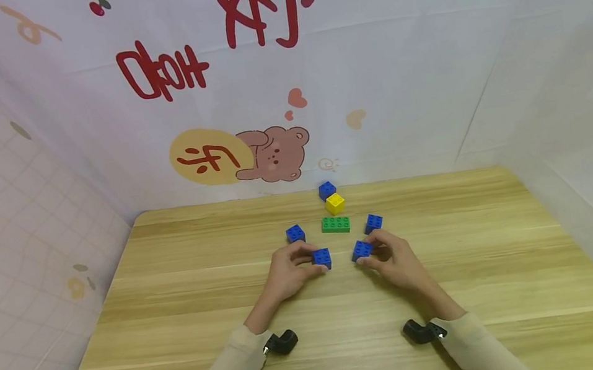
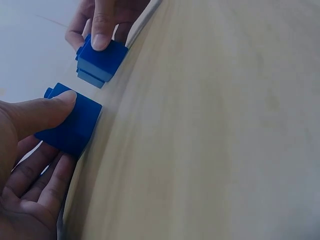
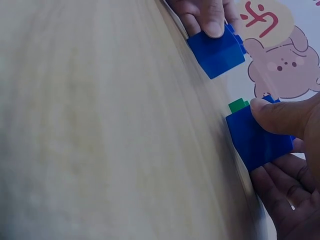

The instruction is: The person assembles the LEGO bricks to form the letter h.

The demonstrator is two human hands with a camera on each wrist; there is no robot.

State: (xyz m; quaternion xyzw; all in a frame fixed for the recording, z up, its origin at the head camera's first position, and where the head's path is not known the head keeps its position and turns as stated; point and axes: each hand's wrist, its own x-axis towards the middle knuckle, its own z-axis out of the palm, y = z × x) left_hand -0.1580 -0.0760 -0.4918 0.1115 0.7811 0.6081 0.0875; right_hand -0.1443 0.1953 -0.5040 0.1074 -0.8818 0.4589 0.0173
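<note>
My left hand (image 1: 289, 268) pinches a blue building brick (image 1: 322, 259) between thumb and fingers, just over or on the wooden table. Facing it, my right hand (image 1: 396, 257) holds a second blue brick (image 1: 361, 250) the same way. A gap separates the two bricks. In the left wrist view the thumb lies on the near side of the left brick (image 2: 75, 120), with the right brick (image 2: 102, 60) beyond it. The right wrist view has the right-hand brick (image 3: 260, 135) close by and the left-hand one (image 3: 217, 52) farther off.
Beyond the hands lies a flat green brick (image 1: 335, 224). Behind it sit a yellow brick (image 1: 335, 203) and a blue brick (image 1: 327, 191). More blue bricks stand behind the left hand (image 1: 295, 234) and the right hand. A printed cloth (image 1: 400, 71) hangs at the table's back edge.
</note>
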